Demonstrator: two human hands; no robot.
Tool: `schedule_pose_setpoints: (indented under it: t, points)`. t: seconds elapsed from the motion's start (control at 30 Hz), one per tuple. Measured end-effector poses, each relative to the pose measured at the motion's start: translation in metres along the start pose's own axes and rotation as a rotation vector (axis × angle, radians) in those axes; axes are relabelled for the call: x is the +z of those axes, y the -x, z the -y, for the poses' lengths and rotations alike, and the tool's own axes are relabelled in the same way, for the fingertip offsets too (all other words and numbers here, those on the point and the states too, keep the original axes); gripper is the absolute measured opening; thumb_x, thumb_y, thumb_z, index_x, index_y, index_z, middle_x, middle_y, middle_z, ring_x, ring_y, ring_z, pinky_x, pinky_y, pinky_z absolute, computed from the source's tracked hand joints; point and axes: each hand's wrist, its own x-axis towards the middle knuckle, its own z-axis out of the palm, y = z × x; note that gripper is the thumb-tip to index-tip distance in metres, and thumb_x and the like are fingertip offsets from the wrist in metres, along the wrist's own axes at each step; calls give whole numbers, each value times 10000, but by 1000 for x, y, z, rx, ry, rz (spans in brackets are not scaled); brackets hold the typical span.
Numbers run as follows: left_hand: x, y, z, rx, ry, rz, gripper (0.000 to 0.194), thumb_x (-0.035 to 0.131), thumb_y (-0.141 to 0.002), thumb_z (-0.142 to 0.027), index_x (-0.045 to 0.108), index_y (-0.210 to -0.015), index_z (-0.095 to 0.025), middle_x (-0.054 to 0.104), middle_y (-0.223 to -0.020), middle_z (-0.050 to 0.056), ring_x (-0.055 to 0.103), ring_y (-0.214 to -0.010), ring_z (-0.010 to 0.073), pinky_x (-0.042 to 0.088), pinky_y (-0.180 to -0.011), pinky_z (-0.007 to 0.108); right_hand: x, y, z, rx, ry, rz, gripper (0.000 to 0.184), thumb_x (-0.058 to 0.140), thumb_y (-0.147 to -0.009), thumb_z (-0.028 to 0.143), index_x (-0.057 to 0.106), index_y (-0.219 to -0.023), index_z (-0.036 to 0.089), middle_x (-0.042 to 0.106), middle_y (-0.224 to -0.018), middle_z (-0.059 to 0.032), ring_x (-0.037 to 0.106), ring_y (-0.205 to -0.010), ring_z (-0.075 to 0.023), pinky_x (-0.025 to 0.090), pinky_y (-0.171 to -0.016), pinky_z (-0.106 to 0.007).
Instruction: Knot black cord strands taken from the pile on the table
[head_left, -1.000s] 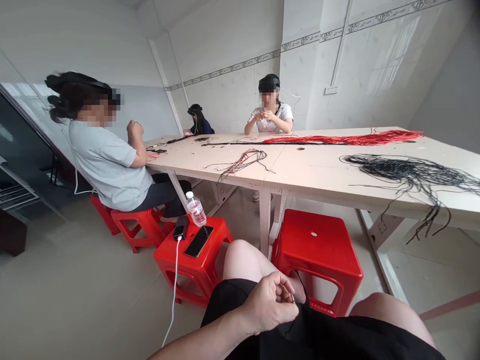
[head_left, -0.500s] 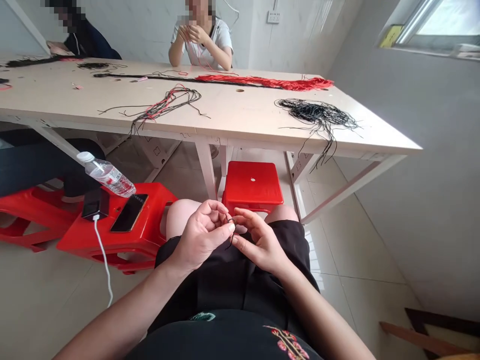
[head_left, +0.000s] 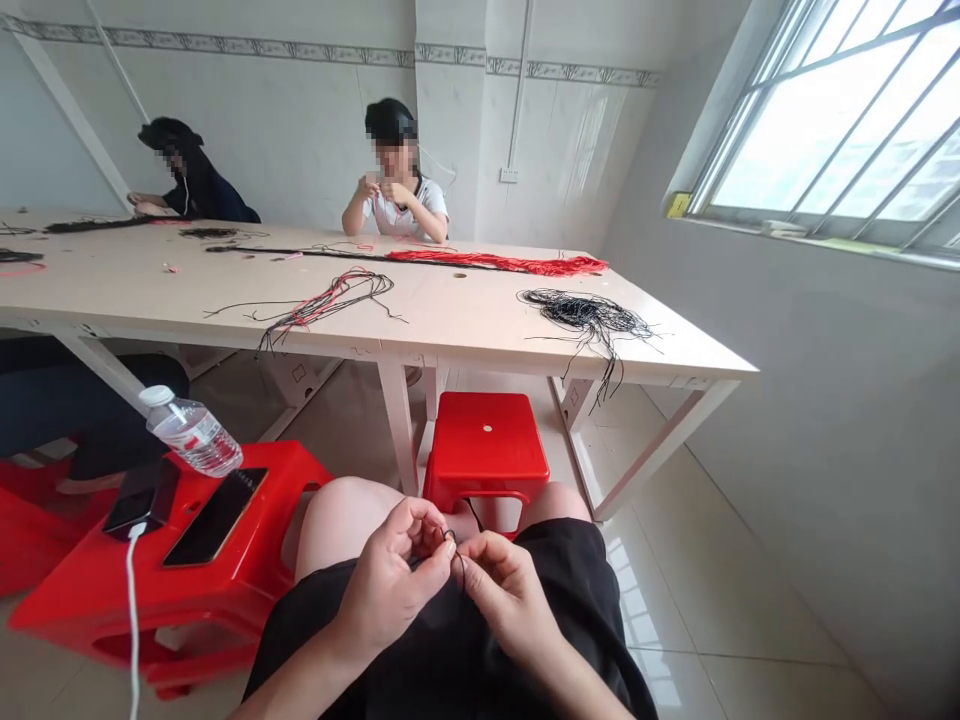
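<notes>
Cord (head_left: 453,546), thin and black, sits between the two hands in the near middle of the view, just above the person's black skirt (head_left: 577,590). Left hand (head_left: 390,590) and right hand (head_left: 510,595) are drawn close together, each narrowed to a fingertip pinch on the cord, with a short end hanging down between them. At this size, the exact path of the strand through the fingers is hard to make out.

Work this fine seems best done with the grip right at the fingertips and the hands steady over the lap, so the thin strand cannot slip or twist.

To the near left, a red plastic stool (head_left: 296,470) carries a water bottle (head_left: 193,432), a smartphone (head_left: 215,517) and a power bank (head_left: 141,497) with a white cable (head_left: 133,600). Farther off, the tabletop (head_left: 465,325) holds a red-and-black cord tangle (head_left: 322,305), a black cord bundle (head_left: 589,315) and a long red cord hank (head_left: 495,262). A co-worker (head_left: 394,200) sits across it, hands raised together.
</notes>
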Motion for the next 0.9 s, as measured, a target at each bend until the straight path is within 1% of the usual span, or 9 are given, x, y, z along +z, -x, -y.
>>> schedule_pose_setpoints:
  t: [0.07,0.23,0.37,0.47,0.6,0.67,0.77,0.83,0.9]
  points:
    - [-2,0,-1,1,-42,8,90,583,-770,-206,499,-789,-181,536,-729,-23,535,-662,95,487,-634,212,-2,1,5,-5,21,-33,383,628,-751,528,613,-718,147,520,-587,13,425,-556,-98,361,-556,-244]
    - [-1,-1,-4,-8,-139,20,74,567,-776,-210,501,-802,-189,545,-691,-29,553,-652,108,494,-629,221,0,1,8,11,-225,26,404,709,-684,517,622,-862,165,610,-702,-13,548,-683,-133,431,-704,-279]
    - [1,-1,-5,38,-187,15,50,562,-761,-191,517,-782,-188,557,-721,-22,565,-658,110,498,-624,218,-1,-1,-2,70,-97,74,408,676,-709,541,584,-739,145,549,-603,16,424,-488,-70,345,-512,-221]
    - [1,0,-5,66,-208,23,40,556,-753,-175,527,-776,-190,559,-708,-26,562,-645,108,496,-623,214,-4,1,-5,67,16,66,420,617,-753,562,543,-690,153,486,-560,39,353,-477,-63,290,-480,-211]
    - [2,0,-3,75,-241,37,33,560,-758,-191,533,-777,-190,561,-697,-24,558,-640,113,496,-616,216,-5,4,-2,-58,-72,65,340,650,-764,494,569,-822,168,576,-778,-9,512,-707,-110,406,-666,-234]
    - [2,0,-2,78,-258,53,27,556,-770,-206,535,-783,-193,563,-689,-24,556,-632,114,495,-609,216,-4,3,0,-7,-189,124,410,698,-712,504,565,-923,179,592,-794,-11,540,-677,-112,416,-625,-233]
    - [2,0,0,101,-292,61,25,552,-774,-203,538,-795,-199,571,-691,-25,561,-639,117,492,-614,214,-4,1,-1,163,-207,132,474,686,-673,581,554,-854,163,509,-585,46,350,-421,-49,244,-423,-195]
    - [1,0,1,127,-320,66,32,549,-770,-189,537,-795,-204,572,-697,-26,565,-649,117,490,-623,211,-5,-1,-3,149,-116,53,482,660,-672,616,530,-715,154,420,-519,68,247,-428,-38,174,-428,-202]
    - [0,0,1,149,-354,83,37,536,-774,-176,533,-792,-208,569,-695,-28,565,-651,115,486,-627,205,-7,-2,-4,65,-5,-9,503,635,-678,633,486,-622,156,368,-515,66,250,-482,-51,191,-465,-210]
